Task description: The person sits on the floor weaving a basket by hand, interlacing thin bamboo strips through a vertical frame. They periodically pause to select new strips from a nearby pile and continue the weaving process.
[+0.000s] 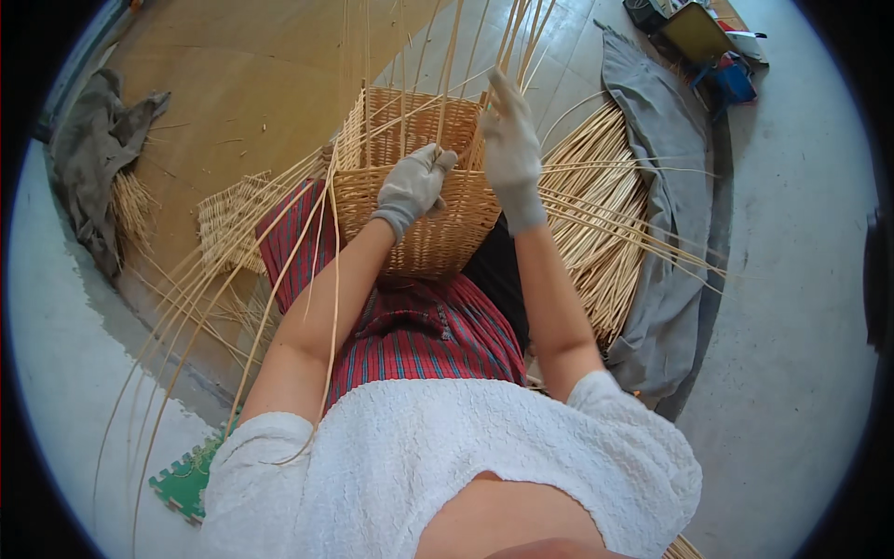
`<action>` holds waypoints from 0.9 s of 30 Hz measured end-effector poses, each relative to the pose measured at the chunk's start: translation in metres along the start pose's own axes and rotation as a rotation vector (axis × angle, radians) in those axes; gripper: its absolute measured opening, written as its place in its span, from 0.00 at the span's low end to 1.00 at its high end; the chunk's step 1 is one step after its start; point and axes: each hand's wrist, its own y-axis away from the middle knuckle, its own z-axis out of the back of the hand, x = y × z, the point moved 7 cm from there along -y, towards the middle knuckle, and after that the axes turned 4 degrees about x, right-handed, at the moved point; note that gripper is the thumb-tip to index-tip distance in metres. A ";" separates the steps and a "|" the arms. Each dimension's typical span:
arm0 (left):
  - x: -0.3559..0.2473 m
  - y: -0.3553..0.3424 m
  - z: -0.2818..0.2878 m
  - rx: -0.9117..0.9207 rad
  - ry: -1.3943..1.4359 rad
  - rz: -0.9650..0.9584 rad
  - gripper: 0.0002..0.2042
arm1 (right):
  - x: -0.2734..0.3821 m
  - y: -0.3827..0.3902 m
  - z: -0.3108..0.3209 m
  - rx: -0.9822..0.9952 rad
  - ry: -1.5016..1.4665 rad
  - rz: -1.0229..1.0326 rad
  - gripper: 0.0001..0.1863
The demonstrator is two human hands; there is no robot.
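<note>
I see a pale concrete floor with a brown wooden board (242, 84) beyond the half-woven tan wicker basket (419, 200), which rests on the lap over a red striped skirt (419, 335). A loose bundle of straw-coloured reeds (596, 214) lies right of the basket on grey cloth (666, 186). The gloved left hand (413, 186) is curled on the basket's near rim, apparently pinching a strand. The gloved right hand (510, 154) grips upright stakes (447, 56) at the rim's right. The basket's mouth faces up and away.

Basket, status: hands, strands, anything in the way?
Left hand gripping basket rim. Right hand pinching upright strands. Loose strands trailing across left forearm.
</note>
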 end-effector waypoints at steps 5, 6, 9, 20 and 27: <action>0.006 -0.021 -0.005 -0.012 0.103 0.027 0.17 | -0.036 -0.006 0.020 -0.139 -0.837 0.061 0.41; 0.012 -0.030 -0.001 -0.023 0.040 0.017 0.16 | -0.061 0.024 0.032 -0.177 -0.753 -0.021 0.40; 0.016 -0.063 0.014 -0.026 0.040 -0.033 0.13 | -0.072 0.106 0.035 -0.215 -0.534 -0.529 0.30; -0.053 -0.107 0.024 -0.043 -0.916 -0.297 0.46 | -0.097 -0.035 -0.068 0.259 0.974 0.066 0.44; -0.052 -0.098 0.030 -0.068 -1.027 -0.114 0.32 | -0.080 -0.033 -0.068 -0.037 0.814 0.203 0.27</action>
